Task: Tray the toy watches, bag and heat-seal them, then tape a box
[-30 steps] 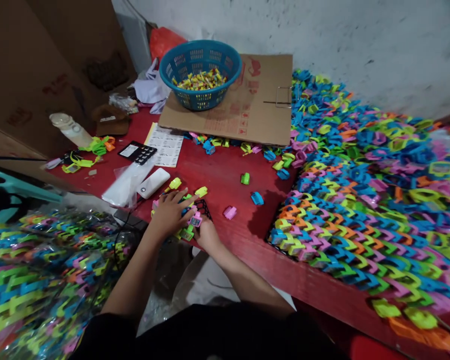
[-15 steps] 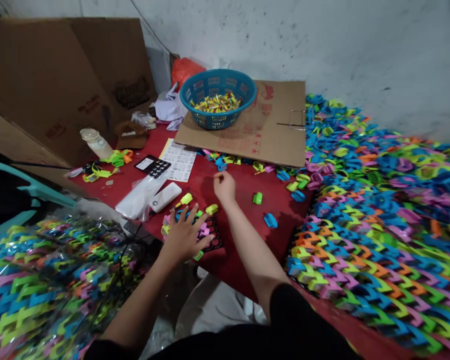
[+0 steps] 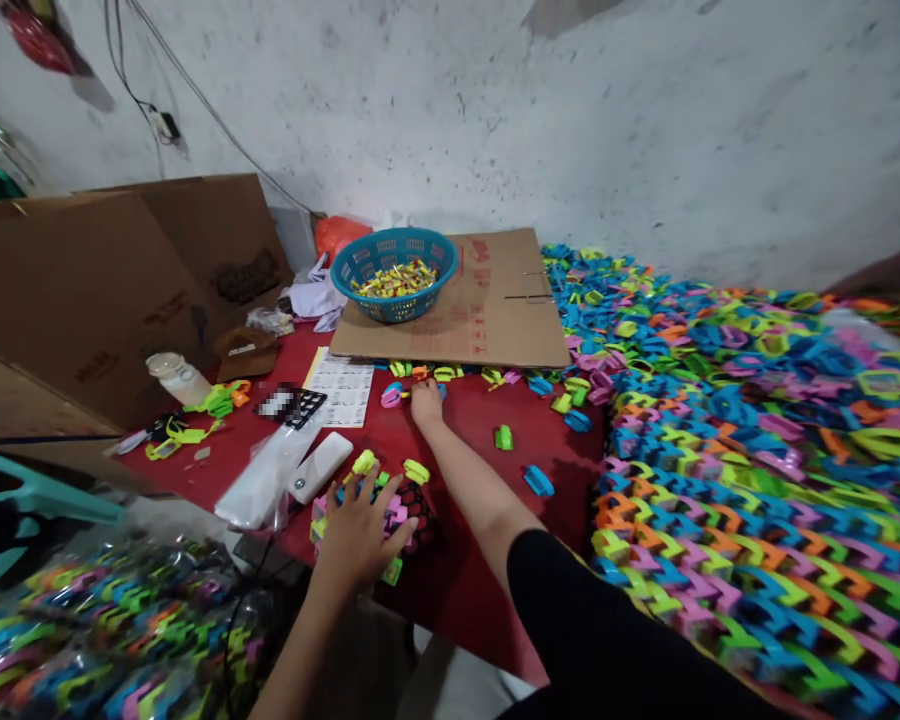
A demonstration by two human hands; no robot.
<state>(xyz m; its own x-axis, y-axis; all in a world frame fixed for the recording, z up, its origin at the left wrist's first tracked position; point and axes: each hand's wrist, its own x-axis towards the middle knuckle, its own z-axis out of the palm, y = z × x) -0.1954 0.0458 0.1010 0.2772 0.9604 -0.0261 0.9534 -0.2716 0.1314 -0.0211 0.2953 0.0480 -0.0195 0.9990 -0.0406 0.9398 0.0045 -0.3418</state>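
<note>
My left hand [image 3: 358, 530] lies with fingers spread over a black holed tray [image 3: 424, 520] of small bright plastic band-shaped pieces, pink, yellow and blue. Yellow pieces [image 3: 416, 471] sit just past its fingertips. Farther off, my right hand [image 3: 426, 403] is at the cardboard's front edge, fingers drawn together; what they hold is too small to make out. Close to it on the left lies a pink and blue piece [image 3: 392, 395]. A green piece [image 3: 503, 437] and a blue piece [image 3: 538, 481] rest apart on the red table [image 3: 472, 500].
A blue basket [image 3: 394, 315] of small yellow wrapped items stands on flat cardboard [image 3: 510, 335]. Coloured pieces [image 3: 720, 400] are heaped and rowed at right. A white phone [image 3: 321, 467], clear plastic bags [image 3: 259, 490], label sheet [image 3: 345, 390] and bottle [image 3: 180, 380] occupy the left.
The view has tilted up, so more wall shows. My right hand has moved a little left, closer to the pieces by the cardboard. My left hand stays over the tray.
</note>
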